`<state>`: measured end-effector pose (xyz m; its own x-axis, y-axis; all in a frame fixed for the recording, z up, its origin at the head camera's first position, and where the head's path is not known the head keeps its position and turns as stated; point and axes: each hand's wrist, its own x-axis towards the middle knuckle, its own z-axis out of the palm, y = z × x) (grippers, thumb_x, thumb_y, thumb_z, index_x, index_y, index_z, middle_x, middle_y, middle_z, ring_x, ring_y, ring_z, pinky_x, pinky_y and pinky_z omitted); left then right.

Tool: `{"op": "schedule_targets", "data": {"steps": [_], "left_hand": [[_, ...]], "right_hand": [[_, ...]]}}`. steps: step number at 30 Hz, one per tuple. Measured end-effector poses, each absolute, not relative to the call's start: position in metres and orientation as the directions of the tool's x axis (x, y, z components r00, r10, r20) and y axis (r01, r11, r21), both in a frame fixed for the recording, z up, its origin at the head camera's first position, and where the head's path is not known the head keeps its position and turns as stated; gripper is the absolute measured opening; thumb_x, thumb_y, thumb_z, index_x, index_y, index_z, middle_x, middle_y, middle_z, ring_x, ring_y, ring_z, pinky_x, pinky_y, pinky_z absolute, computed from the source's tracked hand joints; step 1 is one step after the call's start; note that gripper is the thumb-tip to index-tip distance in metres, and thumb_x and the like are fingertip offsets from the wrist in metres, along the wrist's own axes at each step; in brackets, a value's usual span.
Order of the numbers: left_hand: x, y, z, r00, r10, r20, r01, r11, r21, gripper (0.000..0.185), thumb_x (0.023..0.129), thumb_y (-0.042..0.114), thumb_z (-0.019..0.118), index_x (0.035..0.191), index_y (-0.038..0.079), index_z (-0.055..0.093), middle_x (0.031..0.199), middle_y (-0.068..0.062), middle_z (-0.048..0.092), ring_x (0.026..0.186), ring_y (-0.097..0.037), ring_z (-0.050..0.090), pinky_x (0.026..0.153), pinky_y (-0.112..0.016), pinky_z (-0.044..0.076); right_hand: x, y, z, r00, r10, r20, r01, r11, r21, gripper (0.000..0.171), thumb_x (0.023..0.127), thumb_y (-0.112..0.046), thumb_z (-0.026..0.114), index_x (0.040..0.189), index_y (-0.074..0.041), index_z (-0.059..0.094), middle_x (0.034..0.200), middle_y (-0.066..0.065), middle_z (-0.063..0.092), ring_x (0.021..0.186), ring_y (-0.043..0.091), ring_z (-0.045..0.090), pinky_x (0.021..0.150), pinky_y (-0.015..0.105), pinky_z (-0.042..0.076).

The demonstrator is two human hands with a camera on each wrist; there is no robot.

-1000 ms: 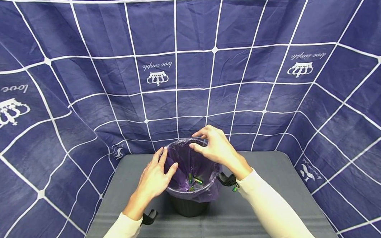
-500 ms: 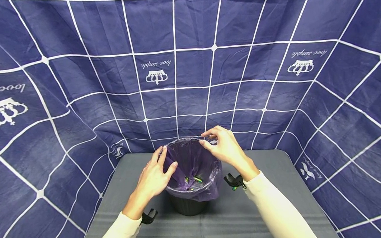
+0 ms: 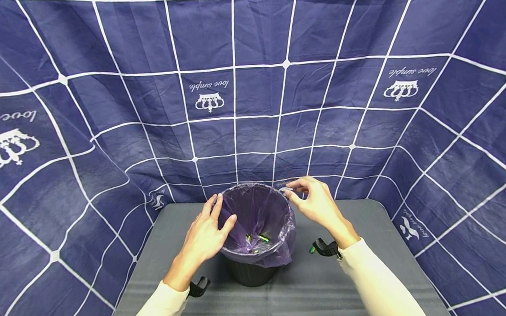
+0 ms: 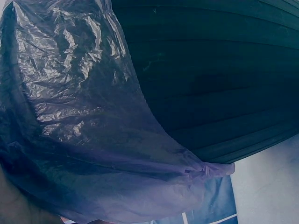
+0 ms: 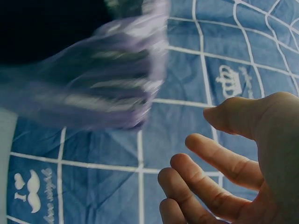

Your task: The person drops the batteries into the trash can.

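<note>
A black bin (image 3: 251, 273) lined with a translucent purple bag (image 3: 284, 255) stands on the grey surface. The bag's edge folds over the rim and hangs outside. Several small, shiny green-yellow pieces (image 3: 263, 238) lie at the bottom; their kind is too small to tell. My left hand (image 3: 203, 234) is at the bin's left rim, fingers extended and thumb over the opening. In the left wrist view, the bag (image 4: 84, 102) covers part of the ribbed bin wall (image 4: 205, 84). My right hand (image 3: 317, 204) is right of the rim, apart from it, fingers loosely bent, holding nothing.
Another small green piece (image 3: 312, 250) lies on the grey table (image 3: 328, 292), close to the right wrist's black strap mount (image 3: 326, 247). Blue cloth with white grid lines (image 3: 254, 96) hangs behind and at both sides.
My right hand has moved right, from above the bin's far-right rim to outside it. The left hand has stayed at the rim. The green pieces in the bin have shifted slightly.
</note>
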<state>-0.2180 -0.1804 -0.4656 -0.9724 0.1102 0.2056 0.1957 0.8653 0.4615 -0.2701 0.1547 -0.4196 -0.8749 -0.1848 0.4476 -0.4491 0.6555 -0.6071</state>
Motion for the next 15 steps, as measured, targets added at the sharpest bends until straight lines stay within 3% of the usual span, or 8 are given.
{"op": "schedule_targets", "data": {"steps": [15], "left_hand": [[-0.218, -0.181, -0.467, -0.972, 0.108, 0.208, 0.196, 0.862, 0.468, 0.086, 0.118, 0.061, 0.055, 0.185, 0.011, 0.033, 0.191, -0.017, 0.034, 0.159, -0.058, 0.057, 0.128, -0.075, 0.048]], "right_hand": [[-0.265, 0.194, -0.474, -0.912, -0.112, 0.396, -0.349, 0.719, -0.601, 0.022, 0.106, -0.021, 0.087, 0.125, -0.01, 0.089, 0.118, 0.012, 0.085, 0.101, 0.029, 0.085, 0.094, 0.052, 0.068]]}}
